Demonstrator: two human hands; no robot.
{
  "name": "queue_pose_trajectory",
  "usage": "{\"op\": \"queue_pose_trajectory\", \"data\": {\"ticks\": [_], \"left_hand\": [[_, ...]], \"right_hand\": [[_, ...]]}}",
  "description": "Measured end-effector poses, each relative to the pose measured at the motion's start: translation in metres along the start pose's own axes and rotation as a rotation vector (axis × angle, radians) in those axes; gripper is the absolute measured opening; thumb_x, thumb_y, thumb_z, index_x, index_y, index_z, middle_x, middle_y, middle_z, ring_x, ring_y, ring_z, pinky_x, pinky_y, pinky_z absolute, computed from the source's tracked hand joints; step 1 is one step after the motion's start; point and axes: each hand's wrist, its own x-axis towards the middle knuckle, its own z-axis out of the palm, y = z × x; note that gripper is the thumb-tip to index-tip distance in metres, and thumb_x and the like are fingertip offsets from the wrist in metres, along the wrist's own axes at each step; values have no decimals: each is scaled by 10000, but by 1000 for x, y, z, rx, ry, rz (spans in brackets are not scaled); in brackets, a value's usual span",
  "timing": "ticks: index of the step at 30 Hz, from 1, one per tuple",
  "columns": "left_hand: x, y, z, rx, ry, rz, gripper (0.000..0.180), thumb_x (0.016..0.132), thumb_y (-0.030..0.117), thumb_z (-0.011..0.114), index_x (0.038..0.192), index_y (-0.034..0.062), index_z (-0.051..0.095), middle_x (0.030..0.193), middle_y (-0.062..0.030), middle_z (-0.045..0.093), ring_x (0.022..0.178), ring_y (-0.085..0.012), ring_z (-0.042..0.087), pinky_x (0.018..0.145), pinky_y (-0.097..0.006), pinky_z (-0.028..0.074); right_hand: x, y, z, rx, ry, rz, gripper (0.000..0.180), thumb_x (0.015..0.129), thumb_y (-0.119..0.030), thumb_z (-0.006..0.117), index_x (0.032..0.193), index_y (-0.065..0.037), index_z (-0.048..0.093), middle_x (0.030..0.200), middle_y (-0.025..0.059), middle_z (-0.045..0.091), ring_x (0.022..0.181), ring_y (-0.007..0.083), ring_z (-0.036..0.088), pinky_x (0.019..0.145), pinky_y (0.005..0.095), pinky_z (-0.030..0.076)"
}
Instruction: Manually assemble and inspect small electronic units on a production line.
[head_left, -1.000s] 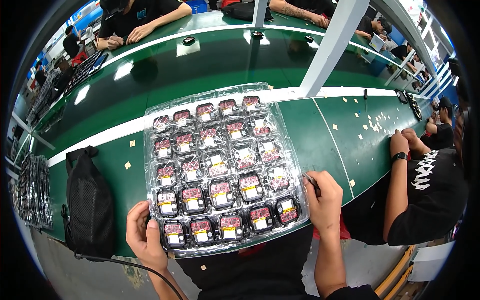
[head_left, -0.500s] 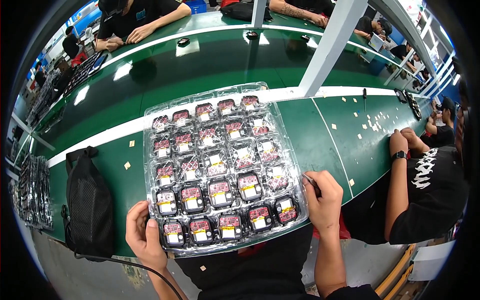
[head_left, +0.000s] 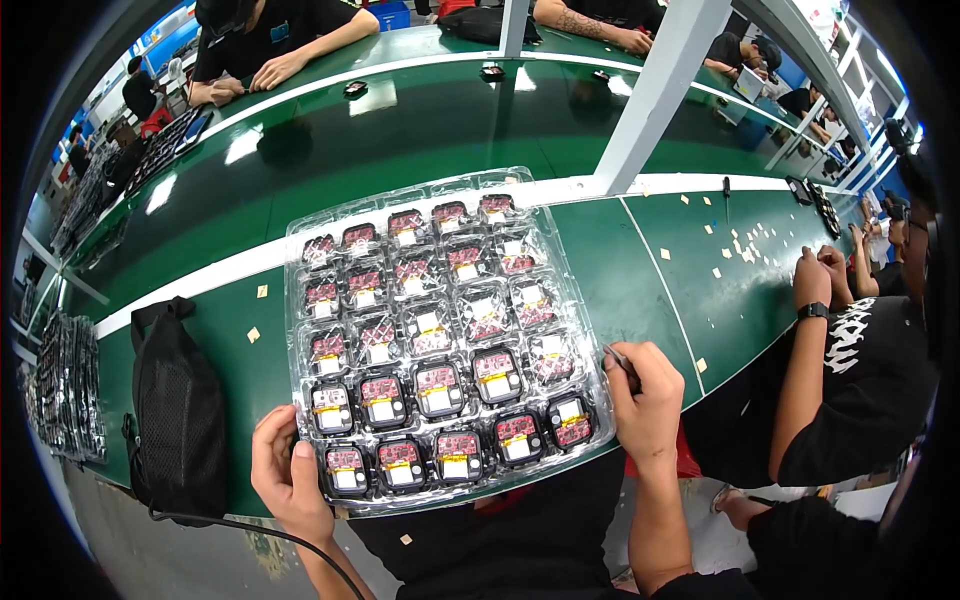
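A clear plastic blister tray (head_left: 556, 215) lies in front of me, its near edge reaching past the bench edge. Its pockets hold rows of small square black device housings (head_left: 437, 389) with red circuit boards, yellow tape and white blocks. Clear plastic covers the far rows; the near housings look uncovered. My left hand (head_left: 288, 470) is closed on the tray's near left corner, thumb on top. At the near right edge, my right hand (head_left: 646, 400) is closed around slim metal tweezers (head_left: 622, 358), whose tips point up and left. Its fingers rest beside or against the tray; contact is unclear.
A black mesh bag (head_left: 180, 410) with a cable lies at left. Beyond a white rail runs a green belt (head_left: 420, 130) carrying small black housings. A grey post (head_left: 660, 100) rises ahead. Paper bits (head_left: 745, 245) and a screwdriver (head_left: 727, 195) lie right, near a co-worker (head_left: 850, 390).
Housings on the belt have shifted slightly left. The co-worker at right has moved their hands and body, and another person's leg now shows at lower right. My hands stay at the tray.
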Motion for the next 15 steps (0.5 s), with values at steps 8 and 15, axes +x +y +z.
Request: {"op": "queue_pose_trajectory", "data": {"ticks": [8,15], "left_hand": [[1,0,-1,26,9,-5,366,961,47,554,1290,-112,564,1301,-183,603,1163,-229,630,1066,-351,459],[0,-2,-1,4,0,-10,367,976,75,563,1296,-106,564,1294,-185,602,1168,-230,623,1065,-352,457]], "right_hand": [[1,-4,0,-11,-24,31,196,838,49,703,1017,-24,732,808,118,643,615,244,618,567,345,477],[1,-3,-2,1,-26,38,240,835,48,707,1055,-36,752,816,115,649,622,245,621,571,339,481]]}}
